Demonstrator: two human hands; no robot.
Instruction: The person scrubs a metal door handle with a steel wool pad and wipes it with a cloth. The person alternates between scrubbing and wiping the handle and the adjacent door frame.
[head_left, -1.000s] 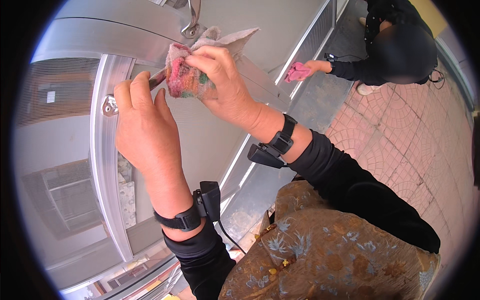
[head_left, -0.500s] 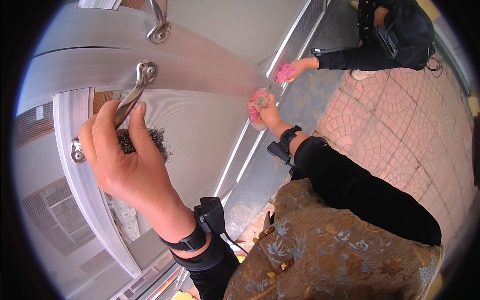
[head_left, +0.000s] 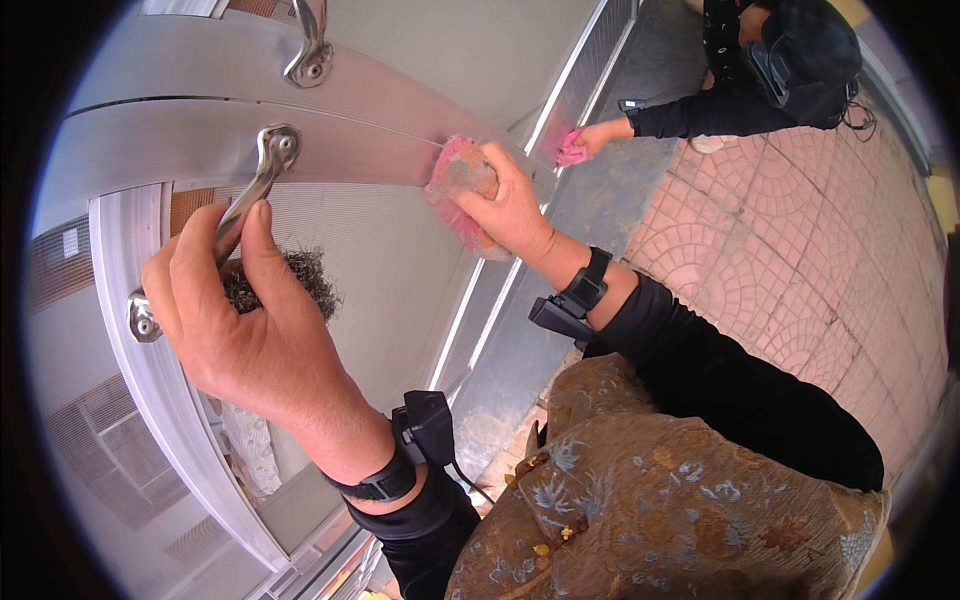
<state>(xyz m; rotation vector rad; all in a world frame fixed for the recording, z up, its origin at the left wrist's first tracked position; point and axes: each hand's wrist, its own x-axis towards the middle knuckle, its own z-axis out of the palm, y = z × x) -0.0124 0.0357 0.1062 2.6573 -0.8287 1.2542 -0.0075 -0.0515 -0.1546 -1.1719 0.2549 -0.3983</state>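
Brushed aluminium forms the door frame (head_left: 150, 130), which carries two curved steel handles. The left hand (head_left: 245, 330) closes around the lower handle (head_left: 235, 215). The right hand (head_left: 510, 205) grips one fuzzy pink cloth (head_left: 455, 180), pressed against the frame's rail. A co-worker's hand (head_left: 595, 138) holds another pink cloth (head_left: 572, 150).

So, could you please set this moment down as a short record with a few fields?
Left hand: left hand wrapped around the curved silver metal door handle
Right hand: right hand pressing a pink cleaning cloth on the grey metal door frame
Nearby: another person's hand holding a second pink cloth at the door's lower rail
Ground: reddish patterned paving
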